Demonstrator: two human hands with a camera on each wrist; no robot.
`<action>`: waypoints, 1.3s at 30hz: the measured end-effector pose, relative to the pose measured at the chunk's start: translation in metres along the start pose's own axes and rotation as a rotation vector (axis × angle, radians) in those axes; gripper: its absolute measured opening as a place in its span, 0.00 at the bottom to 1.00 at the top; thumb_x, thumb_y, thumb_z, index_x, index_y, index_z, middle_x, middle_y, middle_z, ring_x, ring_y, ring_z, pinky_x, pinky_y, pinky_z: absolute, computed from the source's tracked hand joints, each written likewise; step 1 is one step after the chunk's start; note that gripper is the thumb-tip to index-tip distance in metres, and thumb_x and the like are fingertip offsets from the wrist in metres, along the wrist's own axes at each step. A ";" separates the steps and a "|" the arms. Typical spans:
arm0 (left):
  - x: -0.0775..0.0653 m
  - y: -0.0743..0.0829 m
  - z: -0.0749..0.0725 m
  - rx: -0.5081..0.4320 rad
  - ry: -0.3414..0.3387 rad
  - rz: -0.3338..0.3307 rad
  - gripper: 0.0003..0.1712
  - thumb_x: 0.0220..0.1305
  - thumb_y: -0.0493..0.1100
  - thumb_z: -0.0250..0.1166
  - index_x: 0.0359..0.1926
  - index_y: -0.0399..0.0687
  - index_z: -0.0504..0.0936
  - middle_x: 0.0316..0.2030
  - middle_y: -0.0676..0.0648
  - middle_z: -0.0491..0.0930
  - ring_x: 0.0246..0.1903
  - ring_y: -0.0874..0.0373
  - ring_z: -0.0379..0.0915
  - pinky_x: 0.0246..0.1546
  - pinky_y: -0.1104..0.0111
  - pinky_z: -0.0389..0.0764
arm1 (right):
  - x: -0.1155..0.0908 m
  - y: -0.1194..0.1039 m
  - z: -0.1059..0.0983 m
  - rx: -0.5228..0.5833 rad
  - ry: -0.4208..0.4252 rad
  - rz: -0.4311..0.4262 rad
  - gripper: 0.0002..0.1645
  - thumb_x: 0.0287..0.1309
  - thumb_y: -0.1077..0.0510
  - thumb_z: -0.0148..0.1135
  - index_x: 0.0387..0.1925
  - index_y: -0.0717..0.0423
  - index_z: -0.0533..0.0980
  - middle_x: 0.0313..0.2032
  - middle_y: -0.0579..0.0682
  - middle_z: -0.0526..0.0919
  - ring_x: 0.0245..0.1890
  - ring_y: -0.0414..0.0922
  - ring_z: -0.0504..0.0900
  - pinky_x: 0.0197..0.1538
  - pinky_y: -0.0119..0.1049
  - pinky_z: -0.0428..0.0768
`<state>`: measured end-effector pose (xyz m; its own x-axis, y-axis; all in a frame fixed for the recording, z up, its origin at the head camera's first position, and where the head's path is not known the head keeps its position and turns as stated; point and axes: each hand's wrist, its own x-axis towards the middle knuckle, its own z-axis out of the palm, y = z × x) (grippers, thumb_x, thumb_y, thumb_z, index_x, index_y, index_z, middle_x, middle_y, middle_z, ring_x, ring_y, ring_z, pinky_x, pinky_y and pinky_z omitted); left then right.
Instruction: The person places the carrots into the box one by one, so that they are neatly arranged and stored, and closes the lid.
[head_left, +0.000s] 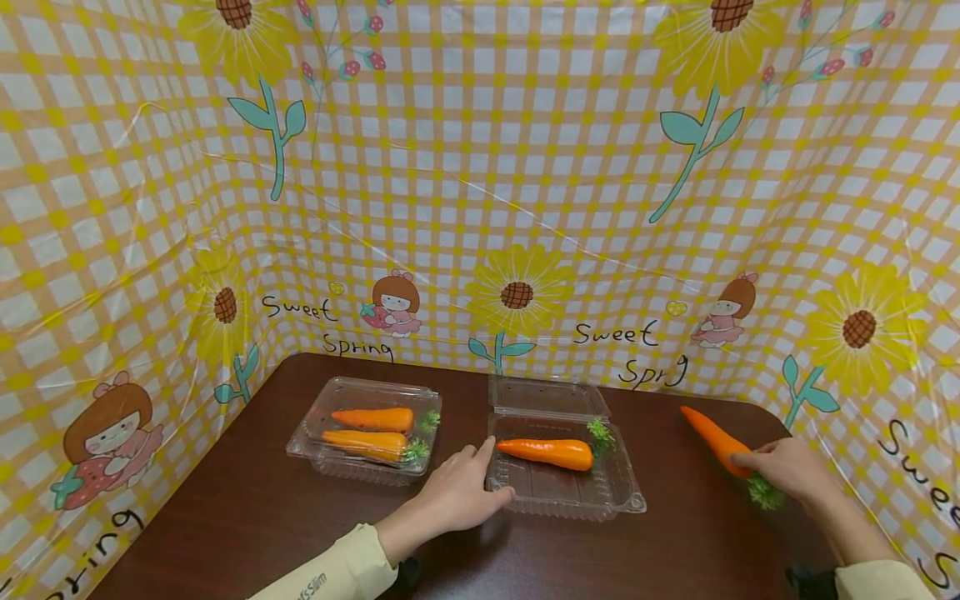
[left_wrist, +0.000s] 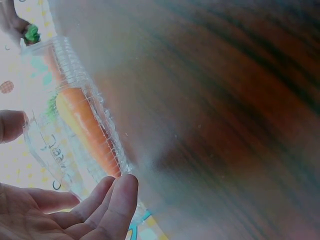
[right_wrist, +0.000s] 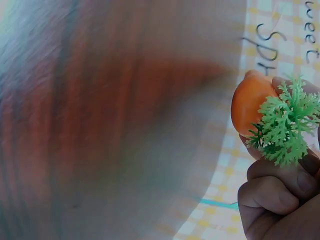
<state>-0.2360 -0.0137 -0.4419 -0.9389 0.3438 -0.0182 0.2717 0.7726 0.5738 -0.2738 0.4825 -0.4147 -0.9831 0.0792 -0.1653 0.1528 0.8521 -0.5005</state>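
In the head view my right hand point(head_left: 795, 471) pinches an orange carrot point(head_left: 708, 435) near its leafy green top, with the tip pointing away to the back left. The right wrist view shows the thick end of this carrot point(right_wrist: 248, 107) between thumb and fingers, partly behind the leaves. My left hand point(head_left: 459, 493) has its fingers extended at the left side of a clear plastic box point(head_left: 558, 504), whose lid point(head_left: 546, 397) is folded back. One carrot point(head_left: 553, 453) lies inside this box, green leaves to the right.
On the left stands a second clear box point(head_left: 311, 446), its lid down over two carrots point(head_left: 372, 419). Both boxes rest on a dark brown table point(head_left: 247, 492). A checked cloth point(head_left: 555, 200) with sunflowers hangs around the back and sides.
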 end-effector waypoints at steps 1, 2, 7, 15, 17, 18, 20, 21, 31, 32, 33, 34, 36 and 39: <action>0.000 0.000 0.000 0.000 0.000 0.000 0.49 0.64 0.64 0.64 0.78 0.48 0.59 0.70 0.35 0.67 0.67 0.38 0.66 0.63 0.43 0.71 | 0.000 -0.004 -0.001 -0.001 0.000 -0.011 0.37 0.62 0.38 0.64 0.42 0.73 0.84 0.21 0.55 0.77 0.20 0.43 0.68 0.25 0.36 0.67; 0.000 0.000 0.000 0.001 0.000 0.001 0.49 0.64 0.64 0.64 0.78 0.48 0.59 0.70 0.35 0.67 0.67 0.38 0.66 0.63 0.43 0.71 | -0.001 -0.008 -0.003 -0.010 0.004 -0.017 0.37 0.61 0.37 0.64 0.42 0.73 0.84 0.21 0.54 0.77 0.21 0.44 0.72 0.25 0.36 0.70; 0.001 0.000 0.000 0.008 0.001 0.005 0.49 0.64 0.64 0.64 0.78 0.47 0.59 0.69 0.34 0.68 0.66 0.38 0.67 0.62 0.43 0.71 | -0.003 -0.033 -0.009 -0.103 0.004 -0.064 0.41 0.62 0.34 0.63 0.47 0.72 0.83 0.48 0.72 0.83 0.42 0.60 0.84 0.37 0.44 0.80; 0.001 -0.002 0.001 0.007 -0.001 0.004 0.49 0.64 0.64 0.65 0.78 0.47 0.59 0.69 0.35 0.68 0.66 0.38 0.68 0.62 0.43 0.72 | -0.013 -0.076 -0.007 -0.038 -0.013 -0.141 0.40 0.64 0.38 0.64 0.53 0.74 0.79 0.52 0.70 0.82 0.48 0.60 0.81 0.44 0.48 0.80; 0.001 -0.002 0.001 0.009 -0.002 0.004 0.50 0.64 0.64 0.65 0.78 0.47 0.59 0.69 0.35 0.68 0.65 0.38 0.68 0.61 0.43 0.72 | -0.016 -0.087 -0.005 -0.033 -0.009 -0.164 0.37 0.63 0.39 0.66 0.51 0.72 0.81 0.49 0.67 0.84 0.45 0.56 0.82 0.42 0.45 0.79; 0.001 -0.002 0.001 0.008 -0.001 0.004 0.50 0.64 0.64 0.65 0.78 0.47 0.59 0.69 0.35 0.68 0.65 0.38 0.68 0.61 0.43 0.72 | -0.017 -0.092 -0.003 -0.031 -0.011 -0.174 0.36 0.62 0.40 0.67 0.51 0.71 0.81 0.48 0.65 0.85 0.43 0.53 0.82 0.40 0.43 0.78; 0.001 -0.002 0.001 0.008 -0.002 0.003 0.50 0.64 0.64 0.65 0.78 0.47 0.59 0.69 0.35 0.68 0.65 0.38 0.68 0.61 0.43 0.72 | -0.020 -0.102 0.000 -0.023 -0.025 -0.199 0.33 0.62 0.41 0.68 0.50 0.69 0.82 0.46 0.61 0.86 0.39 0.48 0.81 0.37 0.39 0.76; 0.001 -0.002 0.000 0.008 -0.002 0.003 0.50 0.64 0.64 0.65 0.78 0.47 0.59 0.69 0.35 0.68 0.65 0.38 0.68 0.61 0.43 0.72 | -0.021 -0.107 0.002 -0.012 -0.036 -0.210 0.32 0.61 0.42 0.68 0.50 0.68 0.82 0.45 0.60 0.87 0.38 0.46 0.80 0.36 0.38 0.74; 0.002 -0.001 0.000 0.008 -0.002 -0.001 0.49 0.64 0.64 0.65 0.78 0.48 0.59 0.69 0.35 0.68 0.65 0.38 0.68 0.61 0.43 0.72 | -0.031 -0.148 0.021 0.094 -0.176 -0.306 0.27 0.58 0.48 0.71 0.51 0.65 0.82 0.35 0.52 0.87 0.25 0.41 0.71 0.27 0.34 0.69; 0.002 -0.001 0.000 0.008 -0.003 -0.002 0.49 0.64 0.64 0.65 0.78 0.48 0.59 0.69 0.35 0.68 0.65 0.38 0.68 0.61 0.43 0.72 | -0.030 -0.151 0.023 0.093 -0.190 -0.321 0.26 0.57 0.48 0.72 0.50 0.64 0.83 0.34 0.52 0.87 0.24 0.41 0.70 0.27 0.33 0.68; 0.002 -0.001 0.000 0.008 -0.002 -0.002 0.50 0.64 0.64 0.65 0.78 0.48 0.59 0.69 0.35 0.68 0.65 0.38 0.68 0.61 0.43 0.72 | -0.030 -0.154 0.026 0.094 -0.205 -0.332 0.25 0.57 0.48 0.72 0.49 0.63 0.83 0.32 0.52 0.86 0.22 0.40 0.67 0.26 0.33 0.67; 0.002 -0.001 0.000 0.007 -0.004 -0.003 0.49 0.64 0.64 0.65 0.78 0.48 0.59 0.69 0.35 0.68 0.66 0.38 0.68 0.61 0.43 0.72 | -0.029 -0.157 0.028 0.091 -0.216 -0.344 0.25 0.56 0.49 0.73 0.48 0.62 0.83 0.31 0.52 0.86 0.21 0.40 0.66 0.25 0.32 0.66; 0.001 -0.001 0.000 0.003 -0.008 -0.003 0.49 0.64 0.64 0.64 0.78 0.49 0.59 0.69 0.35 0.68 0.66 0.38 0.68 0.61 0.43 0.72 | -0.029 -0.162 0.034 0.080 -0.238 -0.382 0.23 0.55 0.49 0.73 0.47 0.61 0.84 0.31 0.50 0.85 0.22 0.40 0.67 0.26 0.32 0.66; 0.001 0.000 -0.001 0.002 -0.012 -0.004 0.49 0.64 0.64 0.64 0.78 0.49 0.58 0.69 0.35 0.68 0.66 0.38 0.68 0.61 0.43 0.72 | -0.028 -0.169 0.041 0.062 -0.262 -0.429 0.23 0.54 0.50 0.74 0.47 0.61 0.84 0.24 0.45 0.81 0.18 0.38 0.63 0.24 0.32 0.64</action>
<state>-0.2368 -0.0140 -0.4412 -0.9373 0.3471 -0.0307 0.2684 0.7753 0.5717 -0.2677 0.3146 -0.3602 -0.9014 -0.4106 -0.1370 -0.2460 0.7463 -0.6184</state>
